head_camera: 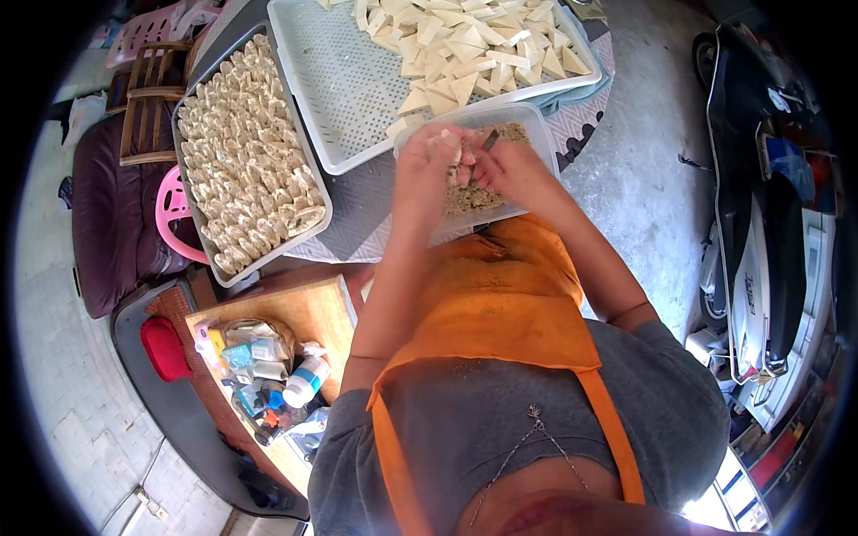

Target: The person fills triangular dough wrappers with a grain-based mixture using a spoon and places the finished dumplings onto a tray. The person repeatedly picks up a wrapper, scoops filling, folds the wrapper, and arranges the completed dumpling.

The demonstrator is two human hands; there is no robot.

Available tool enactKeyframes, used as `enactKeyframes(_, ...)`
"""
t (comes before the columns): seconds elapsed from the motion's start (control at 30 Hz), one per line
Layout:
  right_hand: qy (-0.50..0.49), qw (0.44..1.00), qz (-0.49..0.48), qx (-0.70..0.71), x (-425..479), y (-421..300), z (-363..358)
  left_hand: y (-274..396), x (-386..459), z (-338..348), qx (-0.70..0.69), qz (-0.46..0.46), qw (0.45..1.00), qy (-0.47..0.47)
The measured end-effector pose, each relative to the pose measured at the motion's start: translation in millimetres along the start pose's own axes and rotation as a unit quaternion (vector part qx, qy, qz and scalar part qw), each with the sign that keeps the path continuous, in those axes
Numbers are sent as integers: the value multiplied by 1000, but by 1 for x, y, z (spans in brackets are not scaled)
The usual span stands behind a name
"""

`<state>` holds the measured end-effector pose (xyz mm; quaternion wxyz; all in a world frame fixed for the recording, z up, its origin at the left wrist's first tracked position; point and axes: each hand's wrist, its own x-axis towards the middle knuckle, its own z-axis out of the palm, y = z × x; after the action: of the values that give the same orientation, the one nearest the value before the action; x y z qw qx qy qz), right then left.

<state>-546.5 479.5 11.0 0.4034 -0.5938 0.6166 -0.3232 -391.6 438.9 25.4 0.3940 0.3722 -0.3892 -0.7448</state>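
Observation:
My left hand [429, 154] holds a pale piece [448, 144], apparently tofu, over a translucent plastic tub [544, 137]. Brownish minced filling [472, 199] lies in the tub, partly hidden by my hands. My right hand [515, 167] grips a small dark-handled utensil [491, 139], its working end hidden by the fingers near the piece. Beyond the tub, a white perforated tray [335, 100] bears a heap of pale triangular tofu pieces [462, 47]. To the left, a metal-looking tray [326, 218] is packed with rows of filled pieces [248, 161].
The trays and tub share a table with a patterned grey cloth [362, 201]. A wooden cabinet [322, 295] with bottles and boxes stands at lower left, near a pink plastic stool [167, 208] and a dark padded seat [110, 214]. A motor scooter [757, 268] is parked at right.

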Motion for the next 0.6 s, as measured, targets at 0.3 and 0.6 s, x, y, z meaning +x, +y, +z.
enactKeyframes(0.3,9,931,87,355,-15,-13,-43,11,1,-7,-20,31,999,24)
enactKeyframes(0.6,152,965,-206,-55,-29,-47,-36,-5,-5,21,214,57,975,-13)
